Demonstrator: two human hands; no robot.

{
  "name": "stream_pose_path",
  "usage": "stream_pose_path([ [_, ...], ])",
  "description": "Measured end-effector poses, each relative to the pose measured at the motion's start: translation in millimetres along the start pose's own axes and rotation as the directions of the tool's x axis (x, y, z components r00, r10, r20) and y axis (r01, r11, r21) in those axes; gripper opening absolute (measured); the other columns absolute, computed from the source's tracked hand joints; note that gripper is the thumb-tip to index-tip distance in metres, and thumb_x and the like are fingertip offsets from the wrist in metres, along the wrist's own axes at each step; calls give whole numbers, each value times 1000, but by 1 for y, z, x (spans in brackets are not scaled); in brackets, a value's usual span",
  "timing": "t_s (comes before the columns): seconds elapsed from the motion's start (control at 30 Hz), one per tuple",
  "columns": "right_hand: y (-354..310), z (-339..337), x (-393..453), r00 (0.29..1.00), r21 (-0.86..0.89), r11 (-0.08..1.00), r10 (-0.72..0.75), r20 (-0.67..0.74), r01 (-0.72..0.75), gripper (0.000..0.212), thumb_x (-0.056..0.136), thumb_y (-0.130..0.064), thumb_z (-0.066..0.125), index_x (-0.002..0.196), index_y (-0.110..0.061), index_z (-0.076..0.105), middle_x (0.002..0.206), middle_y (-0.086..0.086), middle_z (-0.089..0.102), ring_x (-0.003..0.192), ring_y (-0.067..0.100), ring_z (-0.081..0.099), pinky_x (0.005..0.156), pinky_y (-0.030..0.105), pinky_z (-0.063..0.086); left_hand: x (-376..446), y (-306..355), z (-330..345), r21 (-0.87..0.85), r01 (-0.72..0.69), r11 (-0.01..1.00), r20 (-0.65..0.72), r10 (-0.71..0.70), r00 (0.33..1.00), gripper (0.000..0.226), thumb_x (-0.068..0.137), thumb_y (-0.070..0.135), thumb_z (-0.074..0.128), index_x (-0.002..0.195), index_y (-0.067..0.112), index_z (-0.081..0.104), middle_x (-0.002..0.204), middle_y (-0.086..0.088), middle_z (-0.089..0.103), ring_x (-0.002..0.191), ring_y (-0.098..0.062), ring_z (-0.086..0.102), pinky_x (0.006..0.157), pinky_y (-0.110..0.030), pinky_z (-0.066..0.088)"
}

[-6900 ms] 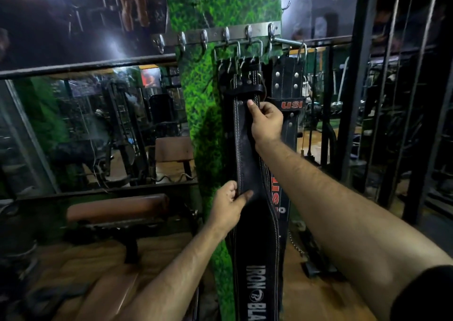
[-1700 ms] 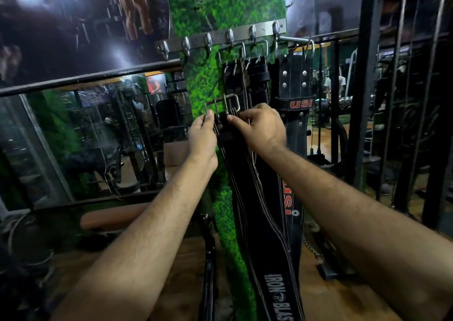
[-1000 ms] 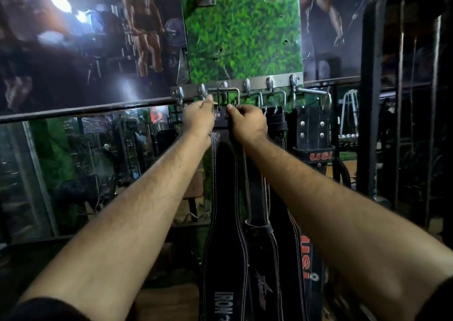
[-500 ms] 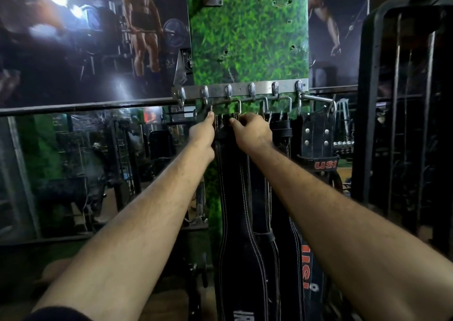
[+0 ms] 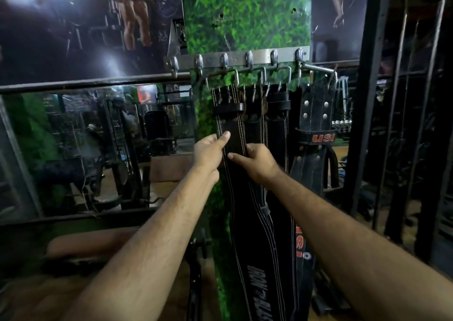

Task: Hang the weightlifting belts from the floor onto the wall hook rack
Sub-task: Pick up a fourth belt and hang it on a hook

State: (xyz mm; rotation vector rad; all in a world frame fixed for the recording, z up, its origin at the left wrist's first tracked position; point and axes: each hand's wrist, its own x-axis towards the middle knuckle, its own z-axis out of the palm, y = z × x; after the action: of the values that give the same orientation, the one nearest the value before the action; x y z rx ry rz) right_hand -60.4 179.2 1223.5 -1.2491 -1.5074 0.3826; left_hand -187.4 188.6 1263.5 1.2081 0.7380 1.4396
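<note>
Both hands have dropped from the hooks to mid-strap. Green grass-print panel [image 5: 245,14]: carries steel hook rack [image 5: 259,57]. Black stitched belt [image 5: 231,129]: hangs by its buckle from a rack hook, leftmost of several hung belts. Left hand [image 5: 208,152]: thumb pressed on the strap's left edge. Right hand [image 5: 257,161]: fingers curled round its right edge.
</note>
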Motion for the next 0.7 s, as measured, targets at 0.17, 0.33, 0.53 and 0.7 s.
stream_pose_path([
  [0.17,43,6,-31,990,-84,994,79,114,-70,80,62,-73,69,89,2,64,72,14,68,60,34,63,58,53,55,-1,-50,-19,0,35,999,63,-35,997,5,95,14,66,95,19,65,73,27,71,70,19,61,83,-22,38],
  [0.33,74,20,-52,976,-98,986,151,155,-137,40,83,-43,79,73,-9,60,63,8,61,55,21,57,52,40,49,-12,-94,-40,129,-19,991,67,10,998,3,92,12,69,93,11,72,86,7,78,85,4,70,80,-17,51],
  [0.53,93,38,-63,975,-252,958,176,132,-139,53,81,-53,77,75,-4,59,70,15,67,61,32,63,56,44,53,-27,-126,-58,186,-54,981,-6,56,998,40,87,18,76,110,-13,63,116,-18,69,113,-24,64,102,-37,50],
  [0.7,124,47,-80,955,-242,953,228,190,-180,53,78,-63,72,96,-13,71,88,4,76,80,22,73,75,45,61,-37,-155,-79,303,6,953,18,-12,1000,33,84,22,78,72,1,57,68,0,60,68,-8,60,63,-33,51],
])
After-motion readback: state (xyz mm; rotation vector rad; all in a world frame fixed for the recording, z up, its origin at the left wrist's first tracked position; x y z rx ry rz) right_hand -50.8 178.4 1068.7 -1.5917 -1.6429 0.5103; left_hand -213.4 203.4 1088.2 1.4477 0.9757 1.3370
